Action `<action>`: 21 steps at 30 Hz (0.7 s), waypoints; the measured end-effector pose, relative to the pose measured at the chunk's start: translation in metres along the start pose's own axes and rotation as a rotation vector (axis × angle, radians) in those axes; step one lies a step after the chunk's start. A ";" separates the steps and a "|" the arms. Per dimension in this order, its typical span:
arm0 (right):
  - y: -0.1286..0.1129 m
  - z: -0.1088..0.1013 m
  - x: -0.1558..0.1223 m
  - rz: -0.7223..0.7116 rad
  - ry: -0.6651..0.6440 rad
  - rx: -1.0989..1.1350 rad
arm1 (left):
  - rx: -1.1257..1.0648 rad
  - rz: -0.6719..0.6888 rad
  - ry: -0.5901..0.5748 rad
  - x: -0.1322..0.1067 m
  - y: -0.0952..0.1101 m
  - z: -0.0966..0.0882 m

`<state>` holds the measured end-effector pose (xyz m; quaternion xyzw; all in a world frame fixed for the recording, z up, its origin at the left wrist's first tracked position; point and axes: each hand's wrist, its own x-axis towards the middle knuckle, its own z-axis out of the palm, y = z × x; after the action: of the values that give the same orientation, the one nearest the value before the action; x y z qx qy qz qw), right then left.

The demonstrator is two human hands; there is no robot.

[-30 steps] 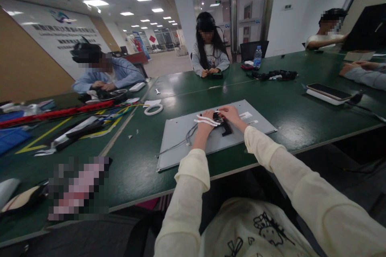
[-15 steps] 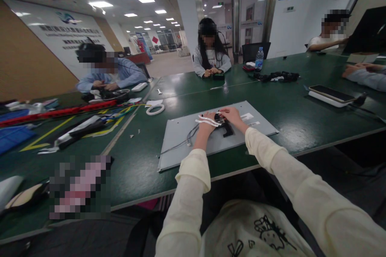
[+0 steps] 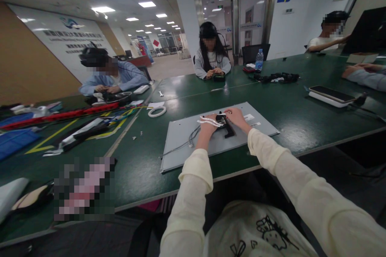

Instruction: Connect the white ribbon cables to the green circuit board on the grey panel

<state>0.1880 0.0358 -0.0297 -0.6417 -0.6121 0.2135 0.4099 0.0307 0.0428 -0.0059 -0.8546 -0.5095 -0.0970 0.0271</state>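
A flat grey panel (image 3: 181, 140) lies on the green table in front of me. On it is a black angular part (image 3: 229, 131) with thin grey cables (image 3: 193, 135) running off to the left. My left hand (image 3: 208, 122) is closed around the left side of the black part, and white strips (image 3: 210, 120) lie across its back. At the part's upper right, my right hand (image 3: 237, 116) has thumb and fingers pinched together. What sits between those fingertips is too small to make out. White labels (image 3: 249, 117) show on the panel right of my hand.
Left of the panel lie a white tape roll (image 3: 157, 111) and a small wrench (image 3: 161, 93). Cables and a blue bin (image 3: 18, 142) fill the far left. A phone on a white box (image 3: 330, 98) lies right. Co-workers sit around the table; a water bottle (image 3: 259, 60) stands at the back.
My right hand has shifted slightly right and its fingers have drawn in closer together. The left hand stays on the black part. The whole view has shifted a little.
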 end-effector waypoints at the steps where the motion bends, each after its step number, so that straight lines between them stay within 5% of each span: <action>1: -0.001 -0.002 -0.001 -0.010 0.006 -0.079 | 0.002 -0.005 -0.002 0.000 0.000 0.000; 9: -0.013 -0.005 -0.014 0.077 -0.056 -0.410 | 0.045 0.002 -0.033 0.000 -0.001 0.000; 21: -0.022 -0.008 -0.024 0.025 -0.091 -0.557 | 0.013 0.050 -0.042 -0.002 0.001 -0.007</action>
<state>0.1766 0.0089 -0.0130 -0.7270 -0.6569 0.0707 0.1869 0.0302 0.0395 0.0008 -0.8686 -0.4891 -0.0753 0.0243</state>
